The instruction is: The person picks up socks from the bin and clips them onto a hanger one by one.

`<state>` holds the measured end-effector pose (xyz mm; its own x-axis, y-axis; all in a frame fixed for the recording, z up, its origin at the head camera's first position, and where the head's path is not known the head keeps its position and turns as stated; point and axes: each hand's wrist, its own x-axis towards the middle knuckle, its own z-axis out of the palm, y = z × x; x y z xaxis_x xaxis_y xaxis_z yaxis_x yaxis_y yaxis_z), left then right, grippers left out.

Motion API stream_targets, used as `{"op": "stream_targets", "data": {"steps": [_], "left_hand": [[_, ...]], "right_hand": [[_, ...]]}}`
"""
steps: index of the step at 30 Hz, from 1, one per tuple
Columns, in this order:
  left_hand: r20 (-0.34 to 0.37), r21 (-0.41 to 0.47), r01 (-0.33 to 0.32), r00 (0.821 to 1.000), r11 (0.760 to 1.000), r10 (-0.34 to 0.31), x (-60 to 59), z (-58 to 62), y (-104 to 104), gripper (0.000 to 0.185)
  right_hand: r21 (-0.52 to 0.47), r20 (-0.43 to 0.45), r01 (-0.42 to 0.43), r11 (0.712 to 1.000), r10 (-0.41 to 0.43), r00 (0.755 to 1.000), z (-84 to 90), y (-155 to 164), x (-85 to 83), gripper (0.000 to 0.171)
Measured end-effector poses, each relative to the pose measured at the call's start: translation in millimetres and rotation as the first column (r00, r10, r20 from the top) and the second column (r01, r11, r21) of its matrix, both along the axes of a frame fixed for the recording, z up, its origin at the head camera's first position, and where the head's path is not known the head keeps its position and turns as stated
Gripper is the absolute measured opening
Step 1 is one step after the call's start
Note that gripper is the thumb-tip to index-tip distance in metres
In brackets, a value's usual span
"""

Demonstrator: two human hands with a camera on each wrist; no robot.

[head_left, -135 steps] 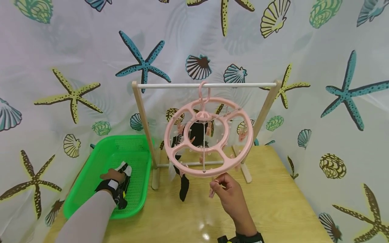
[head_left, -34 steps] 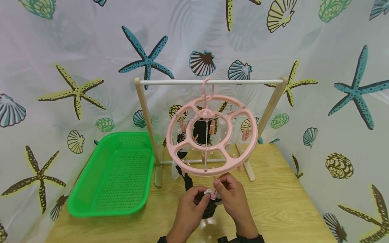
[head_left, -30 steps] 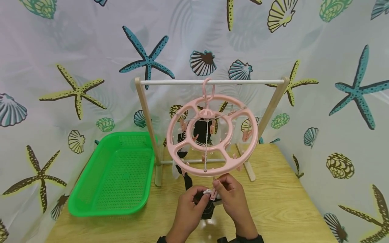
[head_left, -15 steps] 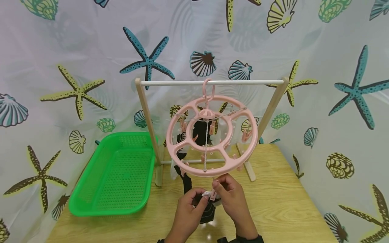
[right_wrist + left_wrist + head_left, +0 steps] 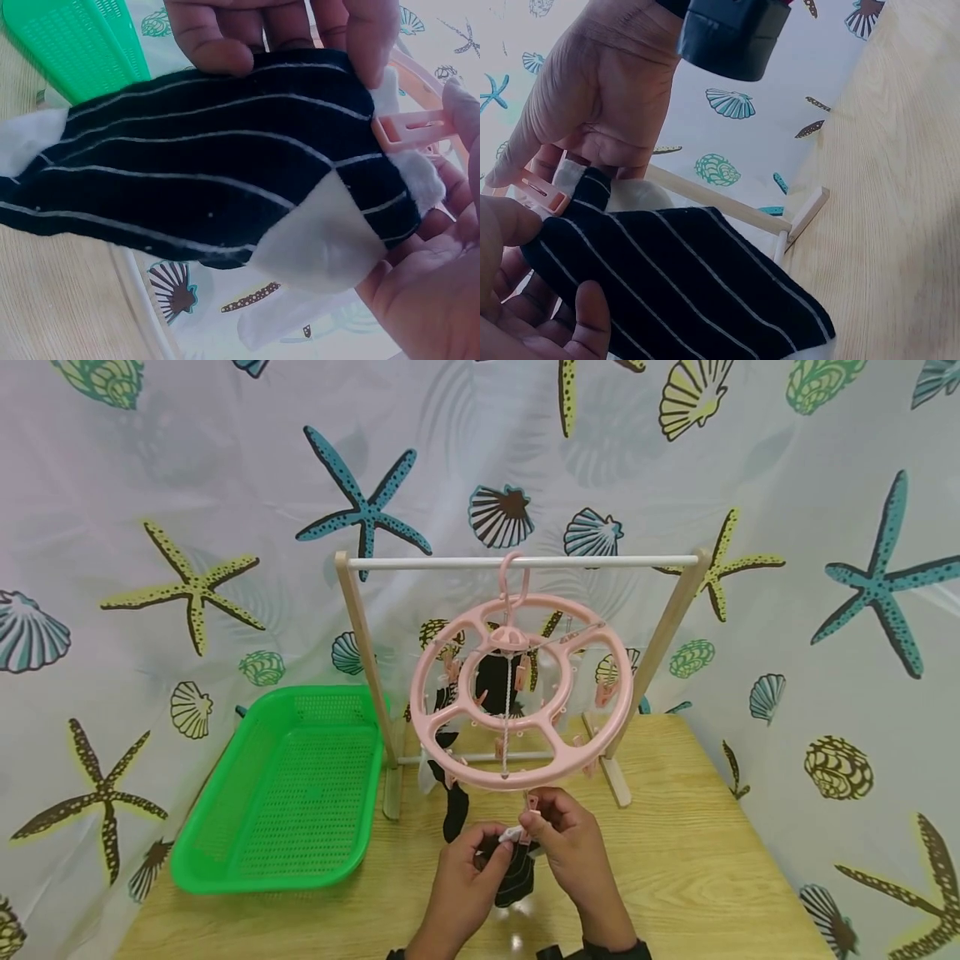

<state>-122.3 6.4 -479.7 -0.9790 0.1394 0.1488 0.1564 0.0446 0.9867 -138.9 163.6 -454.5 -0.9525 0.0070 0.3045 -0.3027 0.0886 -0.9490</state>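
Observation:
A black sock with thin white stripes and white heel and cuff hangs between the two hands, below the pink round hanger's front edge. My left hand pinches the sock near its white cuff. With thumb and fingers, my right hand grips a pink clothes peg hanging from that edge. The peg's end lies over the sock's edge in the right wrist view; whether it bites the cloth I cannot tell. In the left wrist view, the striped cloth spreads below the peg.
A white bar on a wooden stand carries the hanger. Several other pink pegs dangle from it. Behind hang a black sock and another black item. The green basket stands left on the wooden table.
My left hand has brought the sock from the basket to the peg in my right hand. In the last half second the peg has shifted slightly upward between the fingers.

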Motion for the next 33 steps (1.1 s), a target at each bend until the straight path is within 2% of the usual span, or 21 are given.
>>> {"op": "stream_targets", "data": {"steps": [9,16,20,28,33], "left_hand": [[-0.005,-0.034,-0.016,1.0,0.999,0.015,-2.1,-2.2,-1.8,0.014],[-0.01,-0.101,-0.106,0.994,0.989,0.106,-3.4,-5.7,-5.0,0.013],[-0.018,-0.103,-0.142,0.99,0.985,0.141,-4.0,-7.7,-8.4,0.011],[-0.044,-0.067,-0.148,0.988,0.987,0.145,-2.4,-7.9,-12.5,0.012],[-0.044,-0.097,-0.174,0.984,0.98,0.171,-2.6,-9.5,-15.4,0.008]], "right_hand": [[0.035,-0.024,0.036,0.999,-0.035,0.999,3.7,3.8,-3.2,0.02],[0.048,0.0,0.092,0.995,-0.092,0.996,7.9,8.9,-6.7,0.021],[0.037,-0.001,0.104,0.994,-0.104,0.995,8.4,10.6,-7.9,0.021],[0.049,-0.026,0.103,0.993,-0.102,0.994,9.6,15.1,-9.7,0.029],[0.062,0.014,0.155,0.986,-0.156,0.988,6.7,20.2,-10.3,0.031]]}}
